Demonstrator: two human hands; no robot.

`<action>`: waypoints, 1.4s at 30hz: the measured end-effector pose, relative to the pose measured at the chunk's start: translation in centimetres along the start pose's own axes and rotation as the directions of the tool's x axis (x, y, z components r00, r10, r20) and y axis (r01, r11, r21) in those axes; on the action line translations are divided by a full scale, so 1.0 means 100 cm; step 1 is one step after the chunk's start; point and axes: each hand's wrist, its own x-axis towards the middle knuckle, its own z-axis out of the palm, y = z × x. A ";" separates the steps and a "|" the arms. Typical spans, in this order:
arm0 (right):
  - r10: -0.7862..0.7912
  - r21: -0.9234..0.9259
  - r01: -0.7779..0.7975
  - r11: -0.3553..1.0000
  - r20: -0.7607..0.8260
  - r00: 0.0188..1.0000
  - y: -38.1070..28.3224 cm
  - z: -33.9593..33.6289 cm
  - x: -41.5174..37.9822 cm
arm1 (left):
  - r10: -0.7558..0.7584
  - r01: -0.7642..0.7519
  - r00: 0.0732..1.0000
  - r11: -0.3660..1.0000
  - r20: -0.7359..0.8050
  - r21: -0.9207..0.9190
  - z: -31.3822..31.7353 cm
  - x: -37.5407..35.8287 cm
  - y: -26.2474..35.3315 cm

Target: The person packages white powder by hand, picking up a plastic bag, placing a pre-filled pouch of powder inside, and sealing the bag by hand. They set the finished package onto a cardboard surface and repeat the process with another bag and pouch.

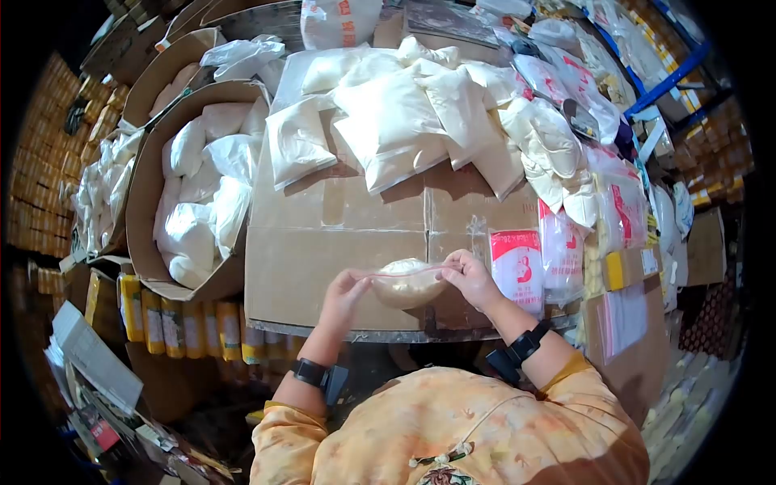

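Note:
A clear zip bag of pale powder [406, 289] is at the front of the cardboard-covered table [339, 250]. My left hand [347, 289] pinches the left end of its reddish zip strip. At the right end of the same strip, my right hand [470, 277] is closed with thumb and fingers on the edge. The strip is stretched nearly level between both hands, with the powder bulging around it. Just right of my right hand lies a stack of white bags with red print [517, 271].
Filled powder bags [388, 121] are heaped at the table's back. An open carton [145, 218] at the left holds several more. More printed bags [626, 202] and a small yellow-brown box [632, 268] sit at the right. Yellow-capped packages [174, 323] line the lower left.

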 end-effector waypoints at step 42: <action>0.093 -0.734 0.328 0.595 0.468 0.879 -0.056 0.095 0.054 | 0.131 -0.135 0.990 0.986 0.051 0.101 -0.027 0.007 -0.032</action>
